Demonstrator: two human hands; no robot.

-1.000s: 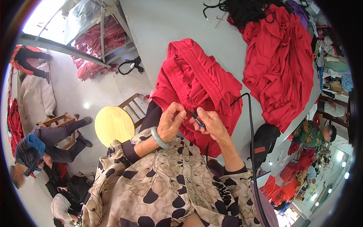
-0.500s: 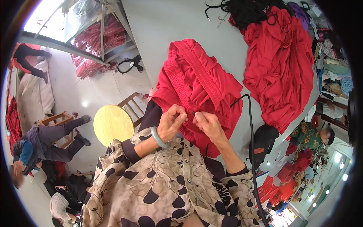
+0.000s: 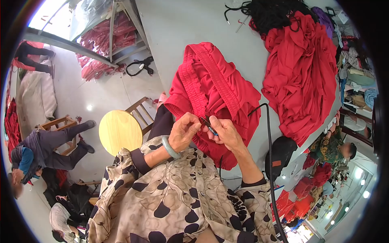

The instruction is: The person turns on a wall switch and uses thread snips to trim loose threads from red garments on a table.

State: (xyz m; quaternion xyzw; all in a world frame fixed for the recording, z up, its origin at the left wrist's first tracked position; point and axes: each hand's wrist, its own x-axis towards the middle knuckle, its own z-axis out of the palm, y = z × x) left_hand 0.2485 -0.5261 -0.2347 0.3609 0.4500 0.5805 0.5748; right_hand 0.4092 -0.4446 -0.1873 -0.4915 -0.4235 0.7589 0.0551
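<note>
A red garment with a gathered elastic waistband [image 3: 219, 87] lies bunched over the table's edge and my lap. Over its near part, my left hand [image 3: 183, 131], with a pale bangle on its wrist, is closed in a pinch. Whatever sits between those fingertips is too small to name. My right hand [image 3: 227, 135] is closed round small thread snips [image 3: 212, 128] with a blue handle. Their dark blades point at the left fingertips, only a short gap away.
A large heap of red cloth [image 3: 302, 77] and black cords [image 3: 267, 16] lie on the grey table [image 3: 178, 20]. A black cable [image 3: 269, 150] curves beside my right arm. A round wooden stool [image 3: 120, 133] stands at left. Other people sit at both sides.
My right hand has turned, and the snips in it now show plainly, blades toward the left fingertips. My left hand stays pinched in nearly the same place.
</note>
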